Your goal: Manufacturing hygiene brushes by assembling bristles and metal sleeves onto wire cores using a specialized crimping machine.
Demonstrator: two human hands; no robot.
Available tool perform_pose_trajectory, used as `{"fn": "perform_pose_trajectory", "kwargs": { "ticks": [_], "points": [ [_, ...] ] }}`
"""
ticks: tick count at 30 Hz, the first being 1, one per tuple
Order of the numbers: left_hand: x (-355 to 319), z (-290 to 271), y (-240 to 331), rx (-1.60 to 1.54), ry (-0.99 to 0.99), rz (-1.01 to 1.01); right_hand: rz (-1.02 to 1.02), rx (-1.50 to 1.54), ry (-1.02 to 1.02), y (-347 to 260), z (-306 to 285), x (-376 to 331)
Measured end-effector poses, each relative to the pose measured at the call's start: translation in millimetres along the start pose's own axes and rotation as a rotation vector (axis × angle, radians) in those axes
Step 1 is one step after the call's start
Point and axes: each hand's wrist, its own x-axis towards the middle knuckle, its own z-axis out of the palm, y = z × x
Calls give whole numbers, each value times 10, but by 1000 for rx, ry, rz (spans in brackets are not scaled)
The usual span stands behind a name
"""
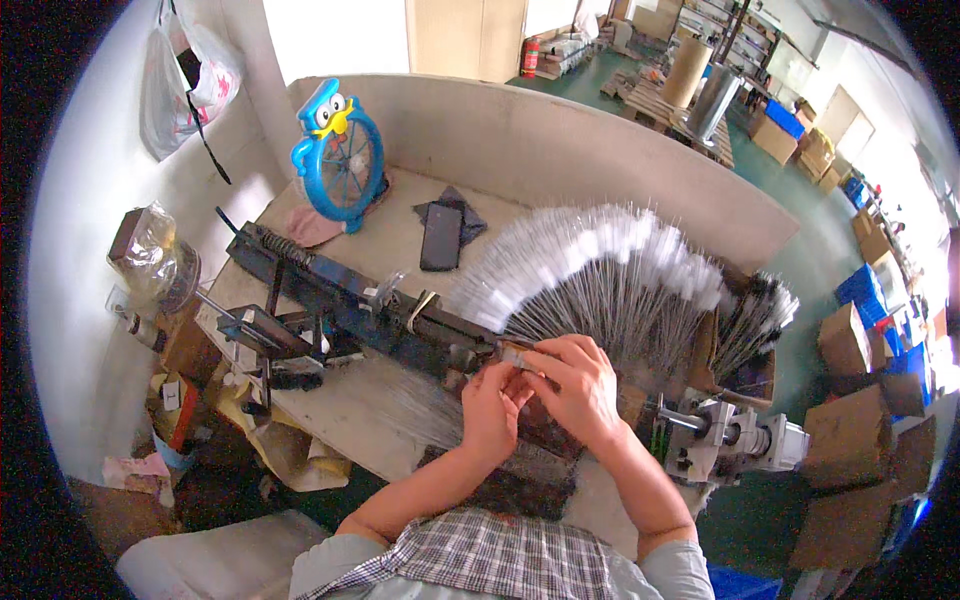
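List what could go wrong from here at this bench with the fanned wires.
1. Both hands, left hand and right hand, pinch a small part at the end of the long dark metal jig; fingers could get nipped there.
2. The fan of thin grey white-tipped wires spreads just beyond the knuckles; a slip may scatter or bend them, or prick skin.
3. The black flat phone lies near the wires and might get knocked.

fan (338, 150) behind rail (340, 295) | phone (441, 237) right of fan | wire bundle (600, 280) right of phone
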Motion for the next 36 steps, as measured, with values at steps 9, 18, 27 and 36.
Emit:
{"fn": "perform_pose_trajectory", "kwargs": {
  "ticks": [9,18,27,36],
  "points": [
    [26,-7,3,15,-49,4,-7,9,28,-48,43,35],
    [-36,33,36,26,13,-40,14,-94,92,-77,42,-22],
    [23,12,45,75,-84,5,0,-90,77,-101,-119,25],
    [-97,33,128,38,-100,-75,59,-191,-84,-11,-122,-242]
  ]
}}
